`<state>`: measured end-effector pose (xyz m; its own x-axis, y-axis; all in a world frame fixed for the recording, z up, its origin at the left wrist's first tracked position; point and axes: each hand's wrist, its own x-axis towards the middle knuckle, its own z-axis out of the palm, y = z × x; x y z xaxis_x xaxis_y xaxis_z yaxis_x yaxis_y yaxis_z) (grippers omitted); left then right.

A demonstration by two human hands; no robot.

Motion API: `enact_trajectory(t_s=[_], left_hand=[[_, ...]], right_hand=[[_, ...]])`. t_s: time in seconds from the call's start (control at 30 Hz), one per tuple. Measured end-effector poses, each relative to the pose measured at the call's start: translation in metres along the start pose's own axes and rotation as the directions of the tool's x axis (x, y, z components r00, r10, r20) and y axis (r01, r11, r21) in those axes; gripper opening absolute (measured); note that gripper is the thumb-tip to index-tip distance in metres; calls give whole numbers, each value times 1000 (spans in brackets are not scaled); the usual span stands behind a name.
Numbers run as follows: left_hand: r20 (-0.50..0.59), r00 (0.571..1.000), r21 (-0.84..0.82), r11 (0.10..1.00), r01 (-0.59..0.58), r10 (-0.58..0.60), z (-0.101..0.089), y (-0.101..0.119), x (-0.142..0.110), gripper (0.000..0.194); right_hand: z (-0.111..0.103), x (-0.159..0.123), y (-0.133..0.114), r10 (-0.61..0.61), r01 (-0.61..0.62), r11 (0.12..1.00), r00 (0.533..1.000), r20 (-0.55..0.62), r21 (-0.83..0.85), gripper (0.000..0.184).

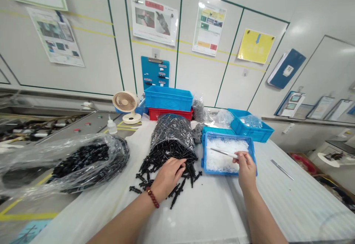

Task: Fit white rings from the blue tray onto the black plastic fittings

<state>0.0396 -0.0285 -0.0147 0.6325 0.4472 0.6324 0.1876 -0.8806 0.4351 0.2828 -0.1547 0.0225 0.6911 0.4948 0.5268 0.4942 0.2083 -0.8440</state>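
My left hand (169,173), a beaded bracelet on its wrist, rests at the front of a heap of slim black plastic fittings (177,149). Its fingers are curled together, and what they hold, if anything, is hidden. The heap spills from the mouth of a clear plastic bag (170,125). In my right hand (246,168) is a thin pen-like tool with a pale handle (226,153), pinched near its right end. Its tip points left above a blue tray (204,154) filled with small whitish translucent pieces (222,164).
A large clear bag of black parts (83,162) lies left. Behind stand a small fan (124,102), a dropper bottle (112,126), and a blue bin (168,99) on a red one (170,113). Metal tweezers (281,169) lie right; another blue bin (253,133) is at back right.
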Motion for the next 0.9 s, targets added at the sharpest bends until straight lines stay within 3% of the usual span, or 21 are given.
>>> enact_trajectory(t_s=[0.13,0.23,0.43,0.6,0.9], left_hand=[[9,1000,4,1000,15,-15,-1,1,1,24],[52,999,9,1000,-9,8,-1,2,1,22],[199,977,52,995,-87,75,2,4,1,8],[193,977,88,991,-104,85,4,5,0,26],[208,972,142,979,-145,114,5,5,0,45]], right_hand=[[7,-11,-6,15,-11,1000,953,301,-15,34],[14,-17,-10,0,28,998,904,428,-58,34],[18,-19,-12,-40,86,992,900,435,-87,34],[20,-22,-10,-66,138,984,871,486,-113,35],[28,-26,-10,-23,100,989,821,570,-104,31]])
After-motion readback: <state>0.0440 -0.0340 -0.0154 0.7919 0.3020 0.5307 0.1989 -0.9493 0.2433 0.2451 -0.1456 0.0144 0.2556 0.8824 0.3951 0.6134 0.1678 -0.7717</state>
